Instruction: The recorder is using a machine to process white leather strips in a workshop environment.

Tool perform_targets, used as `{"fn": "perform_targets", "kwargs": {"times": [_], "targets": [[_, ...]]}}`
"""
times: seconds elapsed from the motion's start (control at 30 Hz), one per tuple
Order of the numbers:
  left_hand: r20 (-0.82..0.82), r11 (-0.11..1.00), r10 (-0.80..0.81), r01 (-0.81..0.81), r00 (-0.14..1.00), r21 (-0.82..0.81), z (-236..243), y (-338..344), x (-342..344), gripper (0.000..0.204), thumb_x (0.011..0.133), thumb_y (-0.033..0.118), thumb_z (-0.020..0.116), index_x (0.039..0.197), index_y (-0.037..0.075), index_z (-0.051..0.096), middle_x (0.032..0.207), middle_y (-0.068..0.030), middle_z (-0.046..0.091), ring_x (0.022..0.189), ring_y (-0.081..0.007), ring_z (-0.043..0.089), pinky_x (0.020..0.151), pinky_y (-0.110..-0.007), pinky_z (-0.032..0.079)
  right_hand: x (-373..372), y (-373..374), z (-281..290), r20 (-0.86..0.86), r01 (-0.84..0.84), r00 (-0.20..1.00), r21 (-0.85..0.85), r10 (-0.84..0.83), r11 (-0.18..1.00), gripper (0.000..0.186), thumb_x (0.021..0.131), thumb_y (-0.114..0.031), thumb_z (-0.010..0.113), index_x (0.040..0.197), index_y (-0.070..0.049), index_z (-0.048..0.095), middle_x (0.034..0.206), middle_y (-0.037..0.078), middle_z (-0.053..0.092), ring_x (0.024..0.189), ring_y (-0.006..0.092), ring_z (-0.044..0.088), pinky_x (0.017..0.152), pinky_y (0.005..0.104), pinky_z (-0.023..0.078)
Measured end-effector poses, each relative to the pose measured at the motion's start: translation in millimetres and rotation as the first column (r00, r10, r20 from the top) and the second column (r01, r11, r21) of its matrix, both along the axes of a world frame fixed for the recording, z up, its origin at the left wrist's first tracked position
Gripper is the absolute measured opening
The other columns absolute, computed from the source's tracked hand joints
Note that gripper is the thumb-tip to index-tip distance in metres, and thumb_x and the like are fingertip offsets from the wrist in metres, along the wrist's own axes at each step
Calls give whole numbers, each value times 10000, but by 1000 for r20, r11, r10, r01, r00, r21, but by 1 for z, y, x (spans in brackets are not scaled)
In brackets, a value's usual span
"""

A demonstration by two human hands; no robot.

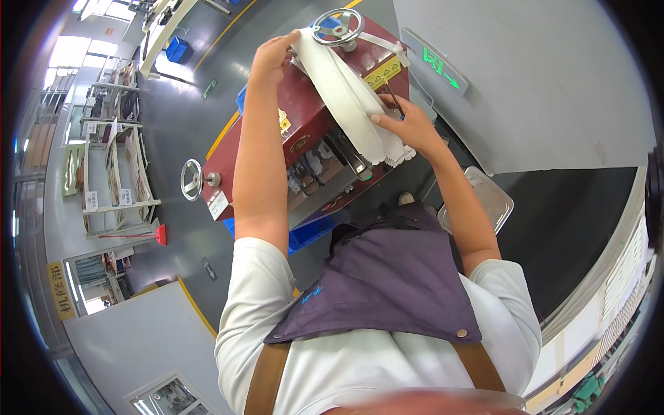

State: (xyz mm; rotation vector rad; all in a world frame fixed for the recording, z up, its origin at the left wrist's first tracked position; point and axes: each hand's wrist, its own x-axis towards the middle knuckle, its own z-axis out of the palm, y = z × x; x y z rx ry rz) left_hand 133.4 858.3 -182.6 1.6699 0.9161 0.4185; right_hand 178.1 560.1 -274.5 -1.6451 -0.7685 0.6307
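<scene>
Glossy gray floor [166, 104] ran through the workshop, marked with yellow lines, and a pale gray wall [553, 83] rose on the right. Off to the left stood a white-framed rack [121, 209]. Closer in, I saw a dark red machine [266, 155] in front of the person, who wore a white shirt [263, 277] and a purple apron [394, 283] with brown straps. On the person's right, low down, lay a shallow tray [510, 205] with rounded corners. One chrome handwheel [337, 30] topped the machine's far end; another handwheel [194, 181] jutted from its left end.

Several long white strips [339, 90] overlapped between the two hands, curving across the machine's top and toward its open side, their near ends notched in zigzags. At the far end, the left hand [271, 58] had its fingers [289, 39] narrowed onto the strips' edge. Nearer the notched ends, the right hand [411, 127] held the strips from the side, thumb laid against the white material, the other fingers partly hidden. Beside those fingers showed a thin dark rod [393, 95]; I could not tell whether it was gripped.
</scene>
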Motion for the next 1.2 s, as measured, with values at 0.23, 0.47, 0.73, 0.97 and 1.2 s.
{"fn": "perform_targets", "kwargs": {"times": [0.23, 0.47, 0.73, 0.97, 1.2], "targets": [[547, 905, 137, 120, 826, -408, 44, -20, -37, 315, 842, 172, 562, 1075, -35, 517, 1052, -146, 575, 965, -264, 569, 879, -388, 451, 11, -2, 2, -248, -108, 964, -34, 96, 994, 587, 767, -416, 683, 1173, -9, 560, 948, 52, 618, 652, 77, 533, 436, 225, 382], [717, 894, 131, 231, 685, -384, 85, -57, -99, 355, 878, 120, 537, 1180, -56, 472, 1164, -168, 557, 1104, -273, 526, 992, -405, 380, 25, -10, 4, -462, -149, 880, -50, 109, 988, 432, 846, -350, 599, 1154, -48, 584, 712, -34, 515, 500, 42, 396, 459, 201, 367], [871, 974, 103, 130, 480, -187, 122, -137, -244, 595, 839, 91, 532, 1331, -111, 265, 1226, -203, 466, 970, -223, 482, 837, -366, 372, 3, -25, 26, 122, 423, 892, 120, -436, 898, 207, 815, -215, 636, 917, -37, 668, 817, 27, 650, 624, 82, 533, 562, 245, 439], [857, 941, -117, 331, 502, -65, 92, -169, -289, 296, 808, 84, 578, 1047, -13, 432, 1206, -182, 368, 942, -378, 584, 745, -435, 569, -71, 7, 50, 382, 80, 908, 239, -169, 968, 291, 803, -277, 654, 997, -60, 651, 952, 69, 662, 771, 162, 619, 671, 283, 467], [780, 942, 29, 245, 625, -231, 16, -202, -315, 173, 759, -5, 554, 891, -11, 442, 1139, -205, 439, 769, -314, 608, 640, -344, 549, -81, 60, 21, -181, -28, 983, 40, 35, 999, 373, 776, -284, 687, 956, 38, 630, 835, 128, 670, 741, 173, 632, 686, 298, 488]]}}
